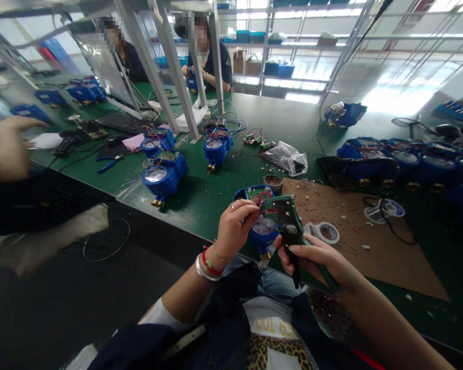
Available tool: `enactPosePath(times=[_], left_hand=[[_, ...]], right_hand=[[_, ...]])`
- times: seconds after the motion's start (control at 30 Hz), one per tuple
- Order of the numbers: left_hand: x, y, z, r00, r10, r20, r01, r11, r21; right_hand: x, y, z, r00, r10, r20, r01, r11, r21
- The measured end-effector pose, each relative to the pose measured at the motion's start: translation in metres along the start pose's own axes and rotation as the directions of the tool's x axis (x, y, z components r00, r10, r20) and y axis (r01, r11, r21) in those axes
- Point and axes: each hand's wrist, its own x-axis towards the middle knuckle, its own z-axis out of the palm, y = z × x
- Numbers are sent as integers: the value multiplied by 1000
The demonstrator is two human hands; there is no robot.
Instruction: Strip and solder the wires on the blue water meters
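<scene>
Grips green-and-black wire stripper [288,218] in right hand [320,257], with fingers wrapped round the handles. Holds it head up, leaning left, above near part of green bench [198,200]. With left hand [235,228], reaches to the stripper's head, with thumb and fingertips bunched beside red wires [263,196]; cannot tell whether closed on a wire, detail too small. At left wrist: red band [211,263] and pale bangle [203,270].

Just beyond and below hands, near bench edge: blue meter [260,240], partly hidden, with brass fitting [266,255] toward the body and wires in its uncovered top.

Just behind that meter: small round tin [273,191]. To the right: brown cardboard [393,257], bearing white tape roll [335,235], spool [381,211] and scattered scraps. Past the tin: clear plastic bag [287,156], with something dark inside.

Leftward on bench: 3 other meters [164,177], then blue-handled pliers [110,163]. Far right: row of meters [405,156].

Across bench, behind metal posts [177,67]: 2 co-workers [220,59], 1 with hands at a blue unit [192,84]. At left edge: another person's forearm [11,149].
</scene>
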Motion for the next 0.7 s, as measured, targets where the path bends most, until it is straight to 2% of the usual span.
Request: enactPosePath(times=[0.17,0.7], left_hand=[[0,-1,0,1000,6,-7,-6,1000,-4],[-3,-4,2,1000,12,-18,-12,1000,23]], right_hand=[[0,0,1,1000,11,-3,-11,1000,22],[1,3,5,1000,1,-28,-4,993,-118]])
